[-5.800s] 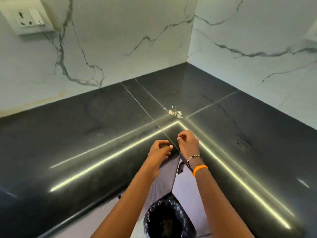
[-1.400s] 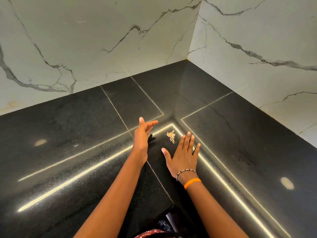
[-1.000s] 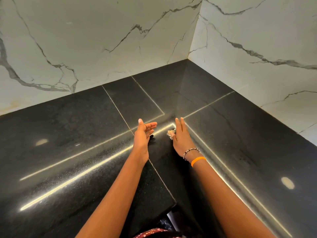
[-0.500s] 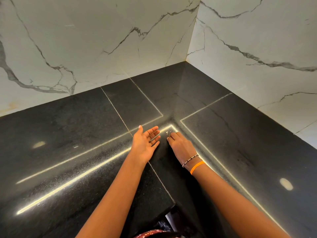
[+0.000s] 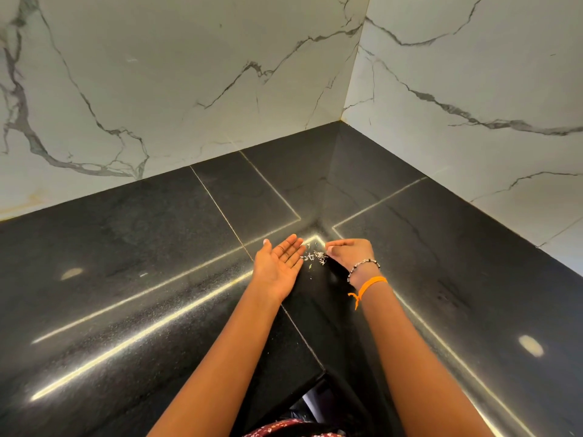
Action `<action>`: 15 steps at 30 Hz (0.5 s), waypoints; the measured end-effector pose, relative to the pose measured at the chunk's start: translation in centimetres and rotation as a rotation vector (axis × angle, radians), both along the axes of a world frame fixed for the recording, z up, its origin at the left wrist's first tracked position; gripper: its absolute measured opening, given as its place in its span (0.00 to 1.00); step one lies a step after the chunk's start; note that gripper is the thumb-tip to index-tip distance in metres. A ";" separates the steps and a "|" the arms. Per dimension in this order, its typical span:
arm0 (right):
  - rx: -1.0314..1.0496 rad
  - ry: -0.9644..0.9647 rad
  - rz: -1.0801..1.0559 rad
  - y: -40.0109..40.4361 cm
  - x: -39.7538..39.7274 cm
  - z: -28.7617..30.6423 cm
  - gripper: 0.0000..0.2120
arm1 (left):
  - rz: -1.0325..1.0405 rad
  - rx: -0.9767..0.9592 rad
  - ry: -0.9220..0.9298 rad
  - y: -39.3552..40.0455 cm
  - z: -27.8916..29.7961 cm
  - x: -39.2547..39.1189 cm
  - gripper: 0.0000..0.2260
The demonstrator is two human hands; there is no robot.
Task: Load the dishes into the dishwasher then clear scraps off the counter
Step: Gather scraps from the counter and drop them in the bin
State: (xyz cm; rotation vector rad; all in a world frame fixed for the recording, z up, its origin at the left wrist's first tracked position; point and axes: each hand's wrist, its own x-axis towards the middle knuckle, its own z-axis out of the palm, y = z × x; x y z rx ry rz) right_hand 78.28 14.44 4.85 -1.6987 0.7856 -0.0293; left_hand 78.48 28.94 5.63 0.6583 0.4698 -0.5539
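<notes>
Polished black stone counter [image 5: 132, 279], L-shaped, with thin pale seams and bright light streaks across it. Left hand [image 5: 277, 266]: palm turned up, fingers straight and together, outer edge resting on the counter, holding nothing. Small pile of pale, whitish crumb-like food scraps [image 5: 315, 256], with a few greenish flecks scattered just beside it, lay on the counter between the two hands, near the left fingertips and touching the right hand. Right hand [image 5: 350, 255]: fingers curled downward against the scraps; beaded bracelet [image 5: 364, 264] and orange thread band [image 5: 370, 283] at the wrist. White grey-veined marble wall panels [image 5: 189, 89] met in the far corner.
</notes>
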 end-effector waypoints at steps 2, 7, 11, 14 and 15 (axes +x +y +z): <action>0.051 -0.036 0.025 0.3 -0.4 0.7 0.11 | 0.026 -0.042 0.017 -0.2 -0.3 0.0 0.27; -0.261 -0.180 0.498 4.1 -1.7 2.8 0.09 | 0.065 -0.134 0.041 -0.8 -0.6 -0.2 0.28; -0.600 -0.138 0.717 5.5 -1.9 4.0 0.14 | 0.087 -0.213 0.047 -0.8 -0.7 -0.4 0.33; -0.601 -0.243 0.613 5.7 -1.8 4.5 0.11 | 0.097 -0.253 0.024 -0.5 -0.5 -0.4 0.34; -0.594 -0.275 0.604 5.6 -1.7 4.6 0.07 | 0.099 -0.268 0.017 -0.4 -0.2 -0.3 0.32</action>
